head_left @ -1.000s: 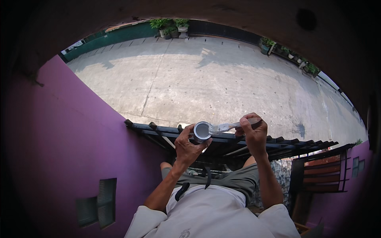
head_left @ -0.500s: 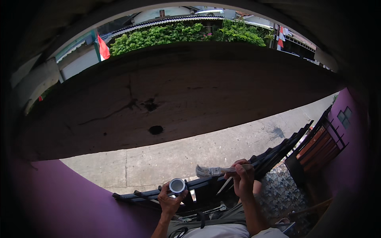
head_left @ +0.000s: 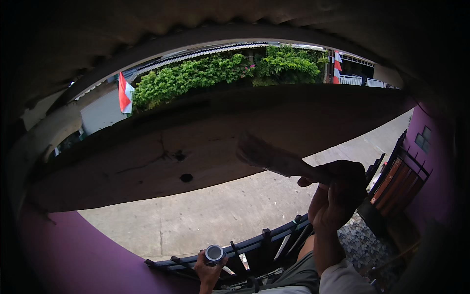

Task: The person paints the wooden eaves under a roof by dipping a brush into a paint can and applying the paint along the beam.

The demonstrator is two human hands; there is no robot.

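Observation:
My left hand [head_left: 207,275] is closed round a small round can [head_left: 214,261], its open top facing up with something grey inside. Raised at the right, my right hand [head_left: 342,196] grips the handle of a flat paintbrush [head_left: 274,159]. The brush is in shadow, and its bristles point up and left. Behind it a long, dark wooden beam [head_left: 117,181] crosses the view, with a crack and dark holes in its face. Whether the bristles touch the beam I cannot tell.
A black metal fence [head_left: 289,234] runs below the beam, close to both arms. Purple walls stand at the left [head_left: 93,250] and right [head_left: 421,117]. Beyond lies a concrete road [head_left: 196,223], then green bushes [head_left: 191,78] and red-and-white flags [head_left: 126,93].
My right hand has lifted the paintbrush up and to the right, in front of the beam. My left hand with the can sits lower in view. The view has tilted upward.

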